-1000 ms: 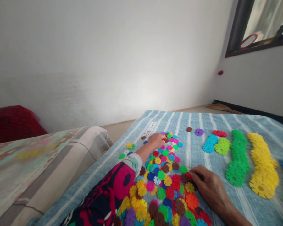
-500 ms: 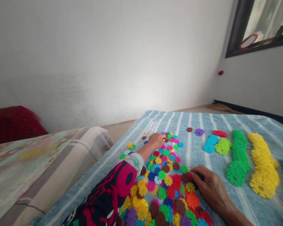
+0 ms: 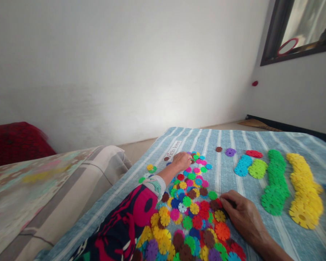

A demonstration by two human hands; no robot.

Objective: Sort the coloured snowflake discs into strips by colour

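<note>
At the far end of a heap of mixed-colour plastic snowflake discs (image 3: 195, 208), my left hand (image 3: 182, 160) reaches down with its fingers pinched together. Whatever lies between those fingertips is too small to make out. Green, pink and blue discs lie right beside them. My right hand (image 3: 243, 215) rests low at the heap's right edge, fingers curled and closed. A red snowflake disc (image 3: 220, 202) shows at its thumb and fingertips, over a brown disc (image 3: 214, 205). The rest of what this hand may hold is hidden.
Sorted discs lie to the right on the striped blue cloth (image 3: 206, 139): a yellow row (image 3: 304, 188), a green row (image 3: 275, 181), light green discs (image 3: 257, 168), blue discs (image 3: 243, 165), red discs (image 3: 254, 154), a purple disc (image 3: 230, 152) and a brown disc (image 3: 218, 149). A bed (image 3: 70, 192) stands left.
A red disc that showed at my left fingertips is no longer visible there. My left hand has shifted only slightly; my right hand stays at the heap's edge.
</note>
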